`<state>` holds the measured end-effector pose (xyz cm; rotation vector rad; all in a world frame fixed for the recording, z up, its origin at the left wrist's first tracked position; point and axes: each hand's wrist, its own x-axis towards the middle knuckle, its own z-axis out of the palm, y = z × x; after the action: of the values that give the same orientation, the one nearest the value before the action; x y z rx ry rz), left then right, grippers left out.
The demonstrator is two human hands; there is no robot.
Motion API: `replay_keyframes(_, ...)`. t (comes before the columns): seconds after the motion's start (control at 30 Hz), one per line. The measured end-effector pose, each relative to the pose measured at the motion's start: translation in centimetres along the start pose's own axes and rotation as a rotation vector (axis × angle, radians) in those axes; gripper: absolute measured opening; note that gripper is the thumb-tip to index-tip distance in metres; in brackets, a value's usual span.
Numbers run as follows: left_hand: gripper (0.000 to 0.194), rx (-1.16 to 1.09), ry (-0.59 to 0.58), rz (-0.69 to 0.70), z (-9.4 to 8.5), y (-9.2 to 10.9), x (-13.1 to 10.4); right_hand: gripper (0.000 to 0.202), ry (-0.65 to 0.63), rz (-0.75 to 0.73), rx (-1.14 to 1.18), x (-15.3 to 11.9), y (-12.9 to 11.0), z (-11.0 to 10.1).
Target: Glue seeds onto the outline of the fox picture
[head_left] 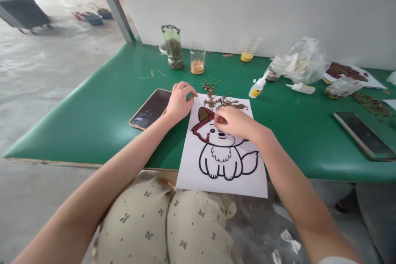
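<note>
A white sheet of paper [192, 165] with a black outline of a sitting fox-like animal lies on the green table and overhangs its front edge. Red and green beans fill one ear and part of the head. My right hand [236, 121] is over the head, fingertips pinched together; whatever they hold is too small to make out. Loose green and reddish beans [227, 102] lie scattered along the sheet's top. My left hand [182, 98] rests at the top left corner, fingers bent and apart, fingertips at the paper's edge, beside a dark-screened phone [151, 109].
Behind stand a green-tinted cup [173, 49] of dark grains and a clear cup [197, 64] of corn-coloured kernels. Glue bottles [257, 88], a plastic bag [306, 64], a clear bottle [343, 86] and another phone [365, 136] lie rightward. A white wall [216, 8] backs the table.
</note>
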<state>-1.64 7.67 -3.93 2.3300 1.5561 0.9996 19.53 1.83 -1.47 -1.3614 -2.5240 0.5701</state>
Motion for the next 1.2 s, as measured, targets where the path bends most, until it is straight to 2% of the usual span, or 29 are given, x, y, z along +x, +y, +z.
replay_keyframes(0.2,0.019,-0.010,0.023,0.034,-0.2,0.4,0.0,0.014,-0.030,0.026,0.064,0.1,0.0,-0.6)
replay_keyframes(0.6,0.020,-0.030,0.008,0.044,-0.1,0.1,-0.1,0.006,-0.087,0.083,0.128,0.0,0.5,-0.9)
replay_keyframes(1.03,0.020,-0.037,-0.033,0.029,0.0,0.6,-0.1,0.007,-0.005,-0.101,0.083,0.4,-0.1,0.3)
replay_keyframes(1.2,0.021,-0.045,-0.042,0.030,0.1,0.5,-0.1,0.009,0.016,-0.108,0.063,0.4,-0.9,0.3)
